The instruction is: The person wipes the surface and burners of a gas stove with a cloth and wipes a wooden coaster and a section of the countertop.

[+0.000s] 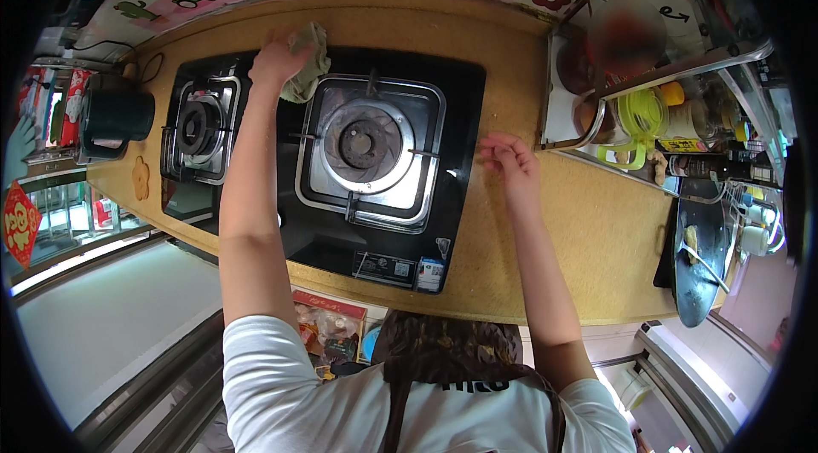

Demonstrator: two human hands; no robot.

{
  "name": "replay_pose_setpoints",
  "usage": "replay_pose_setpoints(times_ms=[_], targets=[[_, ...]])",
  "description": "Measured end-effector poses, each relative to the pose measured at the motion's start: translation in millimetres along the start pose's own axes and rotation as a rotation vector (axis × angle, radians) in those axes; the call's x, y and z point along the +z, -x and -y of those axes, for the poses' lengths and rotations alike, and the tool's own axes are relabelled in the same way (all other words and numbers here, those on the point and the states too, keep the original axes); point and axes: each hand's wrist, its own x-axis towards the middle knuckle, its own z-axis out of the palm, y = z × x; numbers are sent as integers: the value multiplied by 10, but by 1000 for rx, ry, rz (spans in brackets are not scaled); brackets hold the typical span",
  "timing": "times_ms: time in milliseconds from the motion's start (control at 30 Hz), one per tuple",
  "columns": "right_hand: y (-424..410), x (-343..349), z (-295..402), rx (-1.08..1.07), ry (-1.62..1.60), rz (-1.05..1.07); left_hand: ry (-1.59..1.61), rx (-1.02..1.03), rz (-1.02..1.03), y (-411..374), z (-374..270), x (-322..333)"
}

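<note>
My left hand (279, 60) grips a crumpled grey-green cloth (310, 66) at the back of a black glass gas hob (390, 61), between its two burners. The larger burner (362, 143), within a square steel drip tray, lies to the right of the cloth. The smaller burner (199, 127) lies left of my left forearm. Over the hob's right edge and the wooden-toned worktop (575, 223) is my right hand (511, 156), its fingers loosely curled and holding nothing. A label with writing is on the hob's front right corner.
A metal rack (677, 76) with bottles, a green-handled jug (639, 117) and jars stands at the right. Beyond it is a dark pan or tray (700, 267) with a utensil. A dark green container (118, 114) and a flower-shaped trivet (140, 177) sit at the left.
</note>
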Motion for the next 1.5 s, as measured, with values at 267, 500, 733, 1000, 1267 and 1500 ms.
replay_pose_setpoints(times_ms=[267,500,733,1000,1267,1500], targets=[[48,67,98,-39,48,44,51,-113,59,-203,-64,391],[156,-9,145,-60,-2,-13,-1,213,-2,-151,-723,412],[237,-115,152,-58,4,-23,41,321,71,-58,-1592,604],[301,-212,134,-86,-13,-49,48,347,-142,776,-2404,929],[316,-277,186,-56,-37,-127,-63,516,13,2002,-2686,1013],[160,-204,104,-81,-26,-124,400,480,376,1903,-2272,581]])
